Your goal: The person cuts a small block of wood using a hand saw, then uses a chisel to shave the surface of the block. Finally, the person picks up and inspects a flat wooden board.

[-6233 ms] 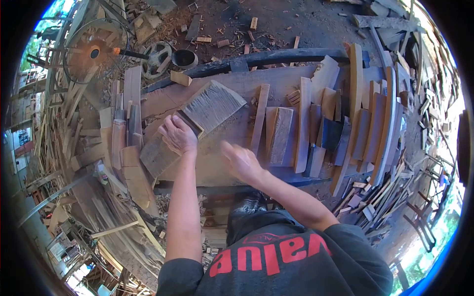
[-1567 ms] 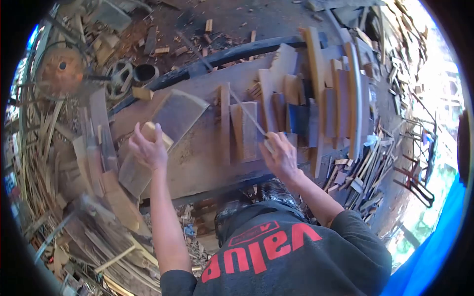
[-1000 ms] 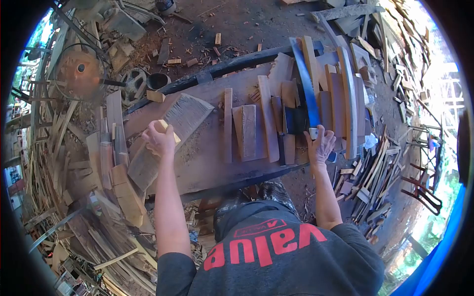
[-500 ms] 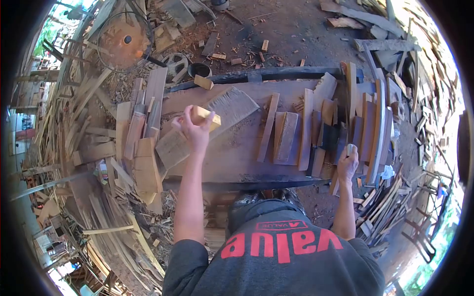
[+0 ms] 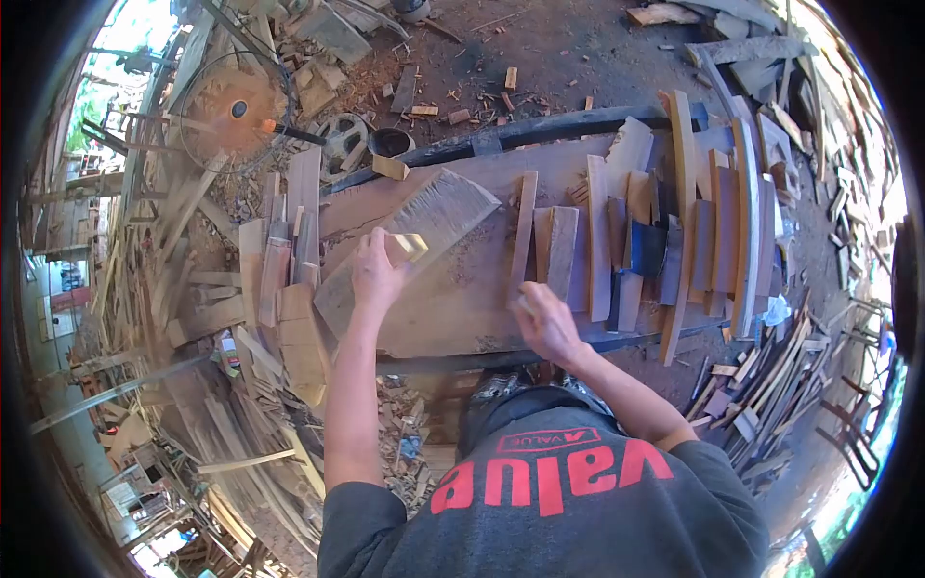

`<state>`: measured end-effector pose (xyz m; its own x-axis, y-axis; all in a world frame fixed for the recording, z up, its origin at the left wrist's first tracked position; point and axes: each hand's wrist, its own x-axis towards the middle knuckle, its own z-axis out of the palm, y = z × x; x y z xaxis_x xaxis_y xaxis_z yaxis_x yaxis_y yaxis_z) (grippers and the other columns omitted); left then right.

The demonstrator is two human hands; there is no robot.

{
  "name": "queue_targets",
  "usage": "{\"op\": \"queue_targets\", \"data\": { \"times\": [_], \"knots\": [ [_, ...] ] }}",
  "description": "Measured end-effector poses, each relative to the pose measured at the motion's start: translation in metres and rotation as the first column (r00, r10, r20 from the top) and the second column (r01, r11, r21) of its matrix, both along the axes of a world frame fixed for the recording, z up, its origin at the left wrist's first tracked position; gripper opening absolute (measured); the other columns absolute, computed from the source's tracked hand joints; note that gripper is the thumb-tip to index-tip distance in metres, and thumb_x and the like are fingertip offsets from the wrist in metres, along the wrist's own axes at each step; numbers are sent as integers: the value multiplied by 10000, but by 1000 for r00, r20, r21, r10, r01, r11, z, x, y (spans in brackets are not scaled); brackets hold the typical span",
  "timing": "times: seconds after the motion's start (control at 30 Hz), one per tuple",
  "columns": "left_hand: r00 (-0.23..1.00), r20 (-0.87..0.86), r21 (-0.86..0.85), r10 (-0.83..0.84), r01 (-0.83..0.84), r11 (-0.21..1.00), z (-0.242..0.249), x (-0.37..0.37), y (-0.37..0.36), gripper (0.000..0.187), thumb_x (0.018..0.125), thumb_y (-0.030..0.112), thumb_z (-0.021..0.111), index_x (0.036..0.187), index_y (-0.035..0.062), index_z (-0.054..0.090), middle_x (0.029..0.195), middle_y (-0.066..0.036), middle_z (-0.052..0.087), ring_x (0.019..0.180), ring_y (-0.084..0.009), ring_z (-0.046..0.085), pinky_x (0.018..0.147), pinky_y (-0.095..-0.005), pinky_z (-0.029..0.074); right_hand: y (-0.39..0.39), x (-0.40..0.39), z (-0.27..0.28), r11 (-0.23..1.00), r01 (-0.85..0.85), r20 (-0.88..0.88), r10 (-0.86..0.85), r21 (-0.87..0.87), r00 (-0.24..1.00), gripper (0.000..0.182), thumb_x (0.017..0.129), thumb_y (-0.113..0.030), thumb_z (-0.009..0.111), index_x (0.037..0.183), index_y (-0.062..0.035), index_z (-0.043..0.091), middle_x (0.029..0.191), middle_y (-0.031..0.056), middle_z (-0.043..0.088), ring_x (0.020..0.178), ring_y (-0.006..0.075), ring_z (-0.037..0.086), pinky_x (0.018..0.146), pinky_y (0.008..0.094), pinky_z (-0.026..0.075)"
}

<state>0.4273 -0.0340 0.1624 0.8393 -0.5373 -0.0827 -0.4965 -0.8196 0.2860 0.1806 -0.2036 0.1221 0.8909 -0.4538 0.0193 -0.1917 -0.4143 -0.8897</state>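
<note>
My left hand (image 5: 378,272) is closed around a small light-coloured wooden block (image 5: 411,248), held above a weathered grey board (image 5: 455,208). That board lies aslant on a wide wooden bench top (image 5: 434,313). My right hand (image 5: 547,326) is over the bench's near side, its fingers curled together round a small pale thing that I cannot make out. Just beyond the right hand are an upright-lying narrow strip (image 5: 524,231) and a short thick plank (image 5: 562,258). Another small block (image 5: 390,168) rests at the bench's far edge.
Several boards and strips (image 5: 679,231) lie across the bench's right part, with a dark blue piece (image 5: 647,248) among them. More planks (image 5: 301,328) are stacked at the left. A round wire-guarded fan (image 5: 237,111) stands at far left, near a dark bowl (image 5: 390,142). Offcuts litter the ground.
My right hand has moved left from the boards on the right toward the middle of the bench. My left hand, still holding the wooden block, has shifted slightly lower and turned.
</note>
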Motion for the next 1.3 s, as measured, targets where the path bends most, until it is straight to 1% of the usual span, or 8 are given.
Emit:
{"op": "queue_targets", "data": {
  "times": [0.2, 0.27, 0.37, 0.5, 0.77, 0.9, 1.2, 1.3],
  "knots": [
    [995, -95, 91, 6, 3, 996, -10, 4, 1, 563, 639, 181, 855, 1061, 38, 511, 1067, -189, 622, 1077, -421, 558, 908, -482, 454, 39, 28, -8, 986, -160, -64, 157, -46, 985, 198, 871, -104, 602, 1005, -74, 460, 836, 209, 551, 771, 418, 620, 656, 514, 512],
    [995, 99, 127, 29, -42, 991, -19, 0, 2, 555, 645, 194, 860, 1043, 33, 508, 1029, -180, 628, 1056, -419, 556, 911, -485, 445, 43, 21, -4, 978, -196, -78, 190, -74, 979, 213, 867, -97, 605, 1018, -83, 456, 822, 202, 555, 749, 407, 628, 608, 503, 507],
    [991, 100, 194, 88, -106, 975, -15, -7, -8, 550, 658, 193, 858, 1046, 34, 501, 1045, -179, 627, 1053, -408, 551, 910, -489, 439, 40, 36, -8, 978, -208, -101, 204, -30, 974, 201, 876, -93, 593, 1026, -88, 458, 807, 198, 559, 734, 404, 634, 607, 504, 505],
    [988, 73, 174, 135, -146, 974, -16, -2, -10, 558, 670, 174, 847, 1070, 43, 481, 1103, -162, 590, 1059, -403, 542, 896, -496, 445, 41, 78, -37, 973, -233, -63, 232, 2, 971, 199, 886, -90, 573, 1054, -92, 467, 797, 194, 564, 722, 400, 643, 609, 496, 512],
    [980, 68, 223, 187, -198, 954, -14, -1, -15, 567, 673, 159, 840, 1086, 45, 469, 1112, -167, 570, 1068, -407, 537, 910, -499, 446, 26, 62, -3, 966, -241, -93, 233, -97, 968, 208, 875, -64, 557, 1062, -99, 474, 802, 188, 573, 704, 373, 661, 566, 474, 540],
    [986, 96, 169, 136, -150, 974, -19, 6, -9, 573, 688, 177, 834, 1099, 31, 462, 1123, -182, 569, 1073, -422, 536, 903, -509, 446, 36, 92, -35, 966, -238, -52, 234, -105, 971, 231, 860, -54, 564, 1067, -95, 470, 805, 183, 567, 702, 375, 664, 567, 475, 543],
    [984, 141, 157, 113, -135, 978, -26, 7, -6, 581, 684, 181, 834, 1117, 35, 474, 1110, -181, 583, 1066, -433, 534, 918, -518, 430, 26, 74, -1, 960, -261, -117, 249, -101, 961, 236, 858, -61, 553, 1075, -110, 473, 791, 184, 568, 719, 378, 669, 571, 477, 541],
    [988, 99, 151, 119, -133, 980, -25, 7, -4, 591, 686, 180, 837, 1127, 34, 473, 1118, -181, 578, 1059, -433, 534, 910, -520, 430, 32, 121, -31, 961, -270, -114, 261, -67, 959, 234, 858, -56, 545, 1072, -113, 471, 804, 184, 563, 727, 382, 671, 573, 476, 541]
  ]
}}
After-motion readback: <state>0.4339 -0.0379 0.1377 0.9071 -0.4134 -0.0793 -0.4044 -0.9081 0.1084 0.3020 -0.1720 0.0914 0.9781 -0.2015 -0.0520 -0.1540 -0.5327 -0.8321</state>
